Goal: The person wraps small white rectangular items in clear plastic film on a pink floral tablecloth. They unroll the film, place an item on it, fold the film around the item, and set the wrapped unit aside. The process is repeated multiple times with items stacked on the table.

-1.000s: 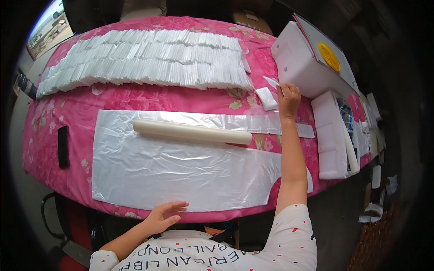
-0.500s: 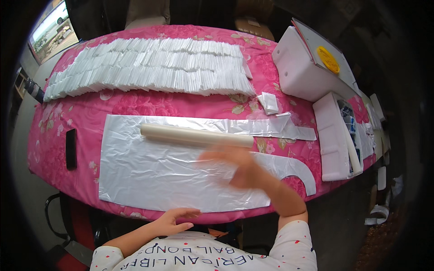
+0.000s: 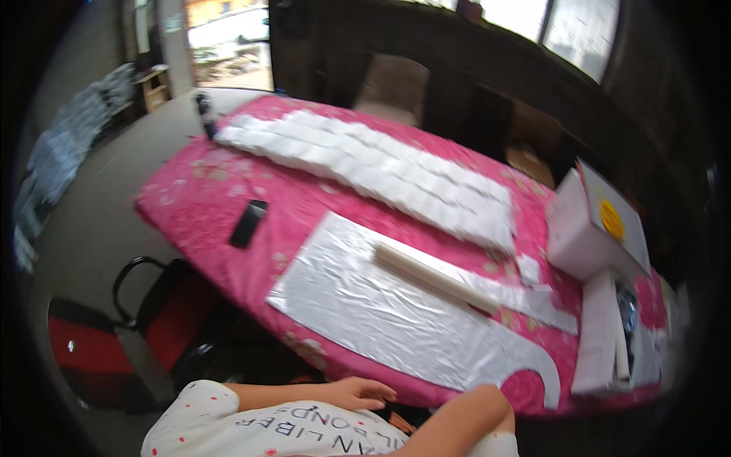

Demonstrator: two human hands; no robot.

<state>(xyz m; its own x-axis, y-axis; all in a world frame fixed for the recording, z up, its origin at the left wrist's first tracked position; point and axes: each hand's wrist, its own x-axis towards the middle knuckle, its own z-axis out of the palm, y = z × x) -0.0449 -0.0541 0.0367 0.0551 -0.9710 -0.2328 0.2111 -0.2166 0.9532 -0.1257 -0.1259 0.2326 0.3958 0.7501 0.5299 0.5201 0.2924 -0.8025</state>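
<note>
My left hand (image 3: 364,393) rests in front of my body by the table's near edge, fingers loosely stretched and holding nothing. My right forearm (image 3: 457,423) is folded back across me, and the hand at its end lies outside the picture. Spread on the table is a shiny white plastic sheet (image 3: 358,305) with two strap-like ends at its right, one of them curved. A pale beige roller or tube (image 3: 434,278) lies on the sheet toward its far side. Neither the sheet nor the tube is touched by my left hand.
Rows of folded white plastic packets (image 3: 365,164) line the far side of the pink flowered tablecloth (image 3: 190,194). A black phone (image 3: 248,224) lies left of the sheet. White foam boxes (image 3: 571,225) stand at the right; a red-and-black chair (image 3: 171,312) is at the near left.
My right hand has left the sheet and drawn back toward my body, out of sight. The view has swung left and up, showing more of the room and doorway.
</note>
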